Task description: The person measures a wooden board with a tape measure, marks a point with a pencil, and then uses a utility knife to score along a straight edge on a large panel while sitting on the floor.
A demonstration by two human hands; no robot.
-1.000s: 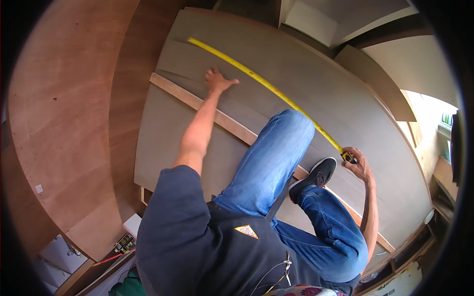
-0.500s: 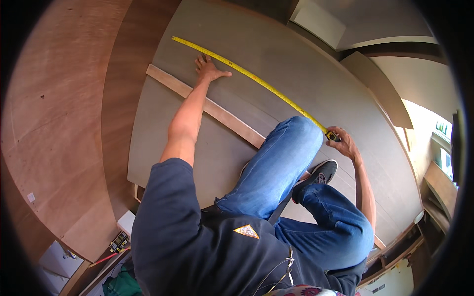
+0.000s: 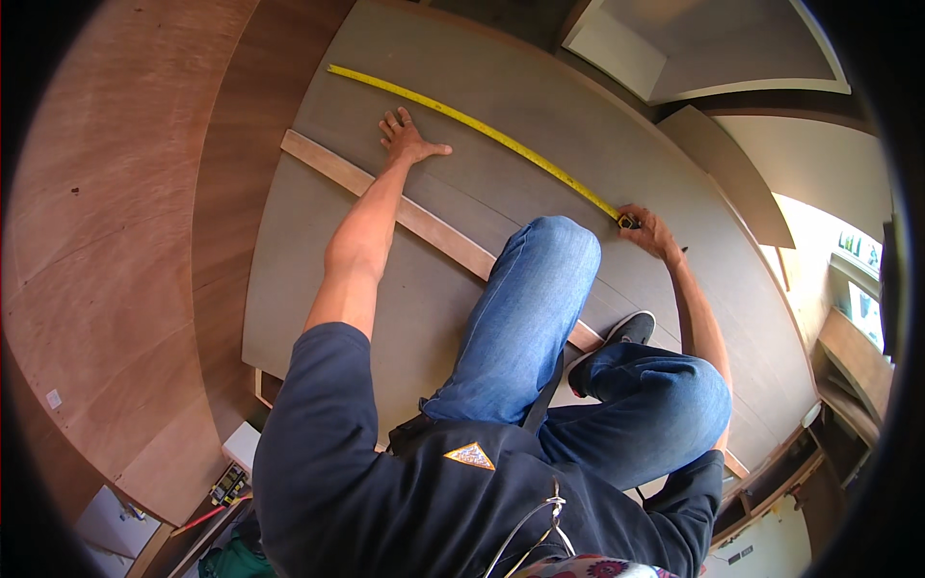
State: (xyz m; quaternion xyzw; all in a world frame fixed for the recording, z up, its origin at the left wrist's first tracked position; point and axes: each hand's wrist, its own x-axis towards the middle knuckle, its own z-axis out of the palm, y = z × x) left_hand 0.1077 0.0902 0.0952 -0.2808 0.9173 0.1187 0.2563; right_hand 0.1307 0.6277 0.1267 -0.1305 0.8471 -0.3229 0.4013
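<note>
A yellow tape measure (image 3: 501,141) lies drawn out across the large grey-brown panel (image 3: 328,260). Its blade runs slantwise from the far left down to the case, which my right hand (image 3: 650,234) grips beyond my raised knee. By that wrist a small dark tip pokes out, too little of it showing to name. My left hand (image 3: 409,142) rests with fingers spread on the panel, just on the near side of the blade and apart from it. Nearer to me, a narrow wooden strip (image 3: 434,223) crosses the panel and passes behind my leg.
My bent legs in jeans and a dark shoe (image 3: 631,328) occupy the panel's near middle. A tall reddish-brown plywood board (image 3: 106,222) borders the left. Pale open cabinet boxes (image 3: 708,48) stand at the far right, with wooden shelving (image 3: 771,491) at the lower right.
My right hand has shifted away from me and slightly left with the tape case, and the blade moved a little the same way. My knee has swung left; my left hand stays almost still.
</note>
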